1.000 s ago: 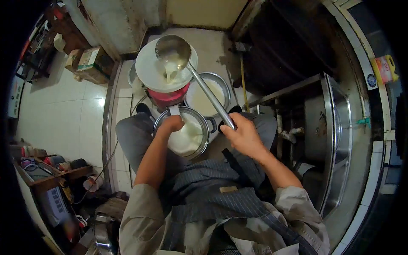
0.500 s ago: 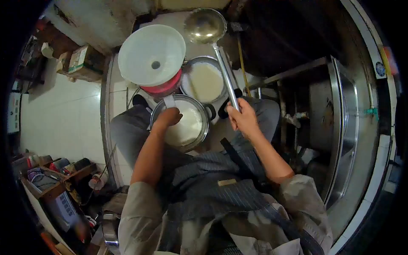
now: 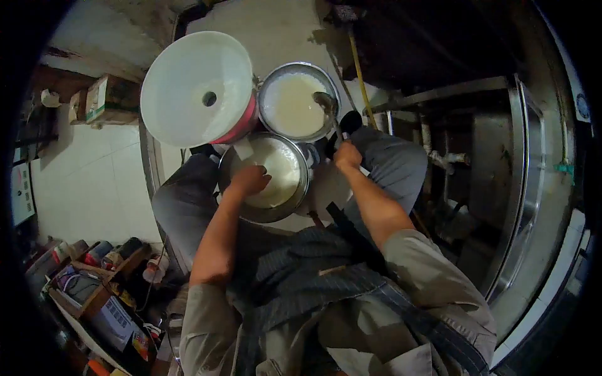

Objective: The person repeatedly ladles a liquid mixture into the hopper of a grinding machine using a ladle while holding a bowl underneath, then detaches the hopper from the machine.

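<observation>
My left hand (image 3: 251, 180) is closed at the left inside of a metal pot (image 3: 306, 188) holding pale liquid, with a flat whitish strip (image 3: 242, 149) rising beyond its fingers. My right hand (image 3: 347, 156) grips the handle of a ladle (image 3: 325, 101), whose bowl sits at the right side of a second metal basin (image 3: 269, 81) of cream-coloured liquid. To the left, a wide white funnel-like bowl (image 3: 182, 88) with a dark round hole near its middle rests on a red container (image 3: 243, 125).
At the right stands a metal sink frame (image 3: 523, 163) with pipes (image 3: 439, 156) beneath. A yellow pole (image 3: 360, 78) leans behind the basin. Cardboard boxes (image 3: 113, 100) are at the upper left, and a wooden crate of bottles and odds and ends (image 3: 94, 294) at the lower left.
The ladle has moved from above the white bowl, over to the right and down into the farther basin. My left hand stays at the near pot. The camera view has shifted.
</observation>
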{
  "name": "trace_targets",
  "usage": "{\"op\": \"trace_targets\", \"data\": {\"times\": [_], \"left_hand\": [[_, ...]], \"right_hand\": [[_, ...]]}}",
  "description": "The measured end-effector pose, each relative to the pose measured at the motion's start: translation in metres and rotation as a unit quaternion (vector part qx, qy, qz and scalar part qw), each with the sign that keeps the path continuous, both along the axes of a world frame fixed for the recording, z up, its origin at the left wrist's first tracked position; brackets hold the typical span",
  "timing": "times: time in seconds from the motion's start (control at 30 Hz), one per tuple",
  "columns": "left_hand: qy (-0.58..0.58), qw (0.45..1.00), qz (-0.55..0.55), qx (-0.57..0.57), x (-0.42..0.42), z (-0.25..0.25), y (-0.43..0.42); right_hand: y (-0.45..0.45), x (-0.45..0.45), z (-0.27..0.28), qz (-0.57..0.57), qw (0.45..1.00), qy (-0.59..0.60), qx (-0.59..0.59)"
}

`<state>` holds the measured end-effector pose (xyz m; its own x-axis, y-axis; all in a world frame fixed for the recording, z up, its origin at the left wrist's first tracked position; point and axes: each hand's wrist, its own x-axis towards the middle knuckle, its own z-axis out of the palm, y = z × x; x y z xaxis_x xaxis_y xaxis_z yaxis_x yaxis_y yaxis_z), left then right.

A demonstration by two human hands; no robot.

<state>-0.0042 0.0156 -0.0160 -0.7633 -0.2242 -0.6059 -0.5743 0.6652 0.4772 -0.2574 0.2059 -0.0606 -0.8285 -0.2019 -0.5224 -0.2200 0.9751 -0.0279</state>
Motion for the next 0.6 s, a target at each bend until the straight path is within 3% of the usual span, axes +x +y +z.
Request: {"op": "trace_targets", "data": {"times": [0.07,0.2,0.23,0.27,0.3,0.37,0.6], "left_hand": [[0.027,0.999,0.017,0.002,-0.004,0.000,0.000],[0.018,0.999,0.022,0.021,-0.010,0.003,-0.002],[0.006,1.000,0.009,0.029,-0.011,0.000,-0.002],[-0.005,0.999,-0.004,0.037,-0.012,-0.002,-0.003],[-0.005,0.999,-0.002,0.037,-0.012,-0.005,-0.002],[0.014,1.000,-0.008,0.018,-0.009,-0.008,-0.001],[-0.030,0.999,0.007,0.026,-0.016,0.001,-0.003]], "right_hand": [[0.009,-0.004,-0.041,0.021,1.000,-0.021,-0.005],[0.005,0.007,-0.058,0.029,0.997,0.000,-0.078],[0.003,0.005,-0.062,-0.092,0.976,-0.153,-0.122],[0.000,0.002,-0.065,-0.209,0.917,-0.299,-0.160],[0.001,0.001,-0.065,-0.208,0.917,-0.299,-0.159],[0.006,0.001,-0.063,-0.394,0.755,-0.447,-0.272],[0.013,0.008,-0.031,-0.424,0.666,-0.524,-0.320]]}}
